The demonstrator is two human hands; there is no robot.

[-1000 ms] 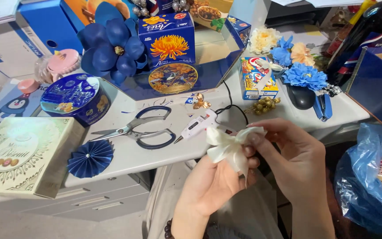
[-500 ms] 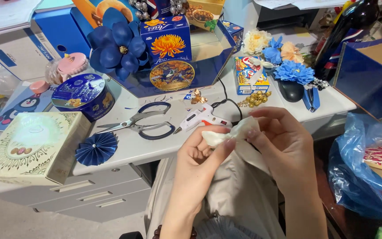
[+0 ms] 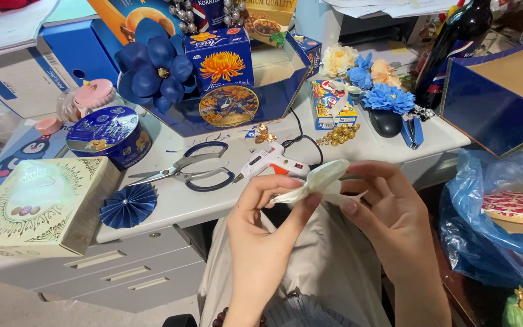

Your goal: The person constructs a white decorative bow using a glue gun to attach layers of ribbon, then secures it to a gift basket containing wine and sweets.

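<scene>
1. Both hands meet above the lap at the desk's front edge: the left hand point(image 3: 267, 233) pinches a cream ribbon flower point(image 3: 313, 181) between thumb and fingers, and the right hand point(image 3: 388, 215) closes its fingertips on the flower's other end.
2. Just behind the flower, a white glue gun point(image 3: 272, 163) lies on the desk point(image 3: 177, 203), its black cord running back; beside it are blue-handled scissors point(image 3: 183, 171).
3. At the near left corner sits a pale green square box point(image 3: 34, 206) with gold ornament, and a pleated blue paper rosette point(image 3: 128, 206) lies right next to it.
4. Further back stands a round blue tin point(image 3: 109, 134); behind that, a large dark blue paper flower point(image 3: 152, 69) leans by an upright blue box point(image 3: 220, 60) bearing an orange bloom picture.
5. To the right, a small colourful carton point(image 3: 329, 104) stands near gold beads point(image 3: 339, 134) and a cluster of blue and cream flowers point(image 3: 370, 79).
6. A dark bottle point(image 3: 455, 45) rises at the far right, with a blue plastic bag point(image 3: 497, 218) below the desk.
</scene>
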